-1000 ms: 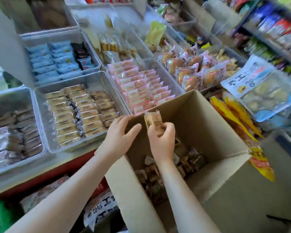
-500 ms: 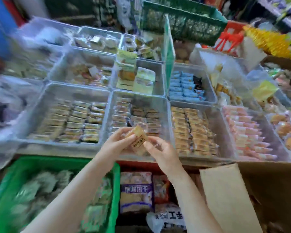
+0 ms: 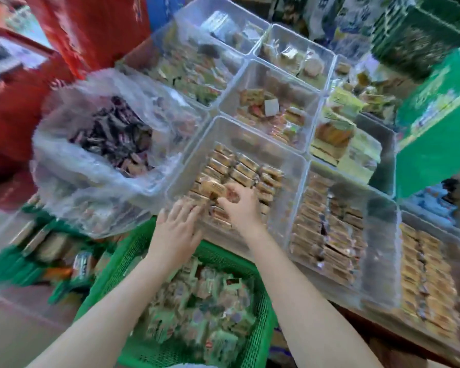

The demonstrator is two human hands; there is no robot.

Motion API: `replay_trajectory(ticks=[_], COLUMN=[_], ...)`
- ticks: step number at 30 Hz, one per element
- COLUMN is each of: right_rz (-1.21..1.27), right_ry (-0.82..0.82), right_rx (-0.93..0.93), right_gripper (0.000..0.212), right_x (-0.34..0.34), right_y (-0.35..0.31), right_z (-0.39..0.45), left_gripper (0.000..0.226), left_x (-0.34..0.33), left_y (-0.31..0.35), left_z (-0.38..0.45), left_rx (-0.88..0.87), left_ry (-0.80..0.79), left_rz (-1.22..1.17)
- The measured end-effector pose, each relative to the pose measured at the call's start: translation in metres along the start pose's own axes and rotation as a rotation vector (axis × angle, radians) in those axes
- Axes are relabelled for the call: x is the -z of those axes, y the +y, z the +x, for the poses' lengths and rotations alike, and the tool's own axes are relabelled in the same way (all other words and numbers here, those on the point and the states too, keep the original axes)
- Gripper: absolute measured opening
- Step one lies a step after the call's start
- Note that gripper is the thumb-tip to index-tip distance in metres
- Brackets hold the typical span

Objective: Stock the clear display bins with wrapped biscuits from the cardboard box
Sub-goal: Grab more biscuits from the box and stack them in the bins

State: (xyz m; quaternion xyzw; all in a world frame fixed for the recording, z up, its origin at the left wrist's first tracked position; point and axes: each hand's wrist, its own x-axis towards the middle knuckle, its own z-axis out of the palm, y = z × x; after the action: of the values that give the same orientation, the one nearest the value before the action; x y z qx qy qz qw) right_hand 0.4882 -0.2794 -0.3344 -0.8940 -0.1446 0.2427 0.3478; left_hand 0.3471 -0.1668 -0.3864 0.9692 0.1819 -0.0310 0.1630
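mostly tan wrapped biscuits (image 3: 239, 171) in rows inside clear bin (image 3: 290, 166)

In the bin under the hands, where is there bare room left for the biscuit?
In the clear bin, bare floor shows along the far wall and down the right side of the biscuit rows. The near left, under the right hand holding the biscuit and the left hand, is crowded.
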Motion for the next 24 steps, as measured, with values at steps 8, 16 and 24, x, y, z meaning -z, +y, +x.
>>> replay_trajectory(ticks=[8,16,24], right_rz=[0.01,0.265,0.49], right_ry=[-0.29,0.126,0.95], right_rx=[0.001,-0.013,-0.334], right_gripper=[0.048,0.029,0.031], right_x=[-0.02,0.087,0.268], right_y=[-0.013,0.053,0.209], right_z=[0.013,-0.065,-0.246], left_gripper=[0.054,0.05,0.052], left_x=[0.005,0.045,-0.007], left_y=[-0.003,0.105,0.37], left_z=[0.001,0.007,-0.019], left_rx=[-0.017,-0.167,-0.795], left_ry=[-0.02,0.066,-0.143], left_rz=[-0.022,-0.165,-0.324])
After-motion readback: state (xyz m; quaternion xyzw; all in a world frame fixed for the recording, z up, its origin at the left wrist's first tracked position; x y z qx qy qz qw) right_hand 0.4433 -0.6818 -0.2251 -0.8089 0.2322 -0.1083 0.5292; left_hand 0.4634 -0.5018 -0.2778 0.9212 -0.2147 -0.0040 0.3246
